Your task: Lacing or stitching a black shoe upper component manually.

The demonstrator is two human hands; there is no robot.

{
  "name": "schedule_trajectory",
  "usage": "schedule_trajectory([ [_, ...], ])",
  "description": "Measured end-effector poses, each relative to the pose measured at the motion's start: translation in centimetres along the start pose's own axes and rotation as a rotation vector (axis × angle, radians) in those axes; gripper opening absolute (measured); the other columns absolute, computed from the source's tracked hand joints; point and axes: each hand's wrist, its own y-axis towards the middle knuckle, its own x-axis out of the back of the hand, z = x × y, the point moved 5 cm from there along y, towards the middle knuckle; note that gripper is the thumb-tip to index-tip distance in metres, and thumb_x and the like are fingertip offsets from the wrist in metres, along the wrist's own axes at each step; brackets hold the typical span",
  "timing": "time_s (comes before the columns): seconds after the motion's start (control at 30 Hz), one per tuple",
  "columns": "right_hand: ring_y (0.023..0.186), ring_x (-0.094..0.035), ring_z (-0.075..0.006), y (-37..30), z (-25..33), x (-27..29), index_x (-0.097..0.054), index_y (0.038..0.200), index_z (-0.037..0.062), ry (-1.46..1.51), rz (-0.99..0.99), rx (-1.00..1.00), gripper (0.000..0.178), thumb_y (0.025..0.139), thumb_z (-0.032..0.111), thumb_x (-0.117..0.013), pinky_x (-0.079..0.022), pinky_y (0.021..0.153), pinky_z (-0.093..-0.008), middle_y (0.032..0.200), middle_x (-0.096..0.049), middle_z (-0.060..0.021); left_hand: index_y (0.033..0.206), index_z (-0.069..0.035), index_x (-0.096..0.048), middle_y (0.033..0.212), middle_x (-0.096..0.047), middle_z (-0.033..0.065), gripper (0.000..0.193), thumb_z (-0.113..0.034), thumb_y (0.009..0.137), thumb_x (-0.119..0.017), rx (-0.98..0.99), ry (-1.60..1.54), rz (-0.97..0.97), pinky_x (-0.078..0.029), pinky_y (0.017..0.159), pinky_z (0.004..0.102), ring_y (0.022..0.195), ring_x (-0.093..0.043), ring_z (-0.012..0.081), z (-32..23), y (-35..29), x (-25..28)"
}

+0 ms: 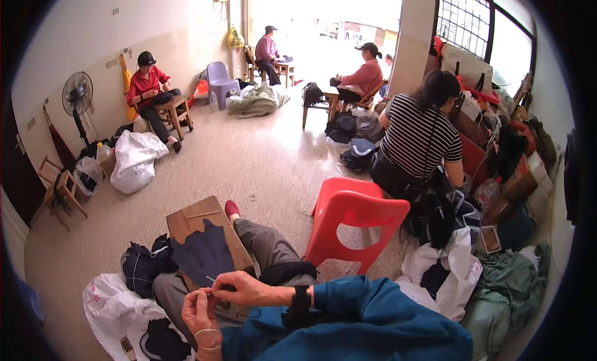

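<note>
My left hand (201, 320) is raised over my lap, its thumb and fingers pinched together; whatever they hold is too small to name. Just to its right, my right hand (245, 289) pinches a thin pale stick-like tool (211, 277), whose tip sticks out above the fingers. The fingertips of both hands almost meet. Beyond them, a dark grey glove (204, 252) lies flat on a small wooden stool (208, 210), its fingers toward me. A dark cloth (287, 274) rests across my right leg.
A red plastic chair (357, 221) stands to my right, near a person in a striped top (413, 140). White sacks (115, 314) and dark bundles (138, 268) lie at my left. Green cloth (513, 280) and piled bags fill the right side. Other people sit working farther off.
</note>
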Motion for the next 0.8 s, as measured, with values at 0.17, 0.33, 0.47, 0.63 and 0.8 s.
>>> schedule_trajectory([
  [0.17,0.08,-0.063,-0.0158,0.4,0.1,-0.1,-0.065,0.104,-0.0026,0.011,-0.026,0.062,0.017,0.099,0.01,-0.054,-0.052,0.072,-0.0325,0.087,-0.068,-0.0114,0.104,-0.003,-0.057,0.097,-0.069,0.011,0.008,-0.01,0.102,-0.057,-0.032,0.101,-0.025,-0.058,0.077,0.0272,0.084,-0.068,0.0152,-0.6,0.7,0.2],
  [0.33,0.079,-0.06,-0.0126,1.1,-0.8,0.9,-0.063,0.104,-0.0022,0.108,-0.073,0.033,0.019,0.099,0.0,-0.045,-0.05,0.07,-0.0276,0.082,-0.062,-0.0055,0.104,-0.004,-0.056,0.091,-0.069,0.011,0.008,-0.011,0.102,-0.057,-0.021,0.104,-0.01,-0.057,0.074,0.0292,0.079,-0.068,0.0174,-1.3,1.9,1.1],
  [0.47,0.08,-0.062,-0.0129,1.4,-0.1,2.8,-0.067,0.105,-0.0003,0.061,-0.064,0.029,0.017,0.097,0.003,-0.052,-0.051,0.069,-0.0276,0.086,-0.067,-0.006,0.101,-0.005,-0.057,0.088,-0.065,0.0078,0.007,-0.013,0.101,-0.059,-0.043,0.095,-0.004,-0.056,0.074,0.0317,0.076,-0.065,0.0177,-4.5,2.7,2.4],
  [0.63,0.08,-0.063,-0.0109,1.7,1.3,10.2,-0.069,0.111,0.0019,-0.112,-0.238,0.034,0.019,0.096,0.005,-0.057,-0.051,0.069,-0.0261,0.085,-0.067,-0.0049,0.102,-0.006,-0.059,0.085,-0.064,0.0059,0.009,-0.015,0.101,-0.06,-0.229,0.305,0.005,-0.052,0.071,0.0271,0.074,-0.061,0.0146,-10.8,7.4,2.8],
  [0.8,0.059,-0.047,-0.0021,4.1,3.1,15.6,-0.062,0.128,0.0025,0.08,-0.305,-0.065,0.03,0.1,0.008,-0.053,-0.036,0.05,-0.0181,0.08,-0.063,-0.0005,0.103,-0.006,-0.066,0.087,-0.071,0.0025,0.012,-0.017,0.1,-0.063,-0.49,0.558,-0.103,-0.048,0.066,0.0204,0.07,-0.057,0.0058,-15.5,10.6,4.2],
])
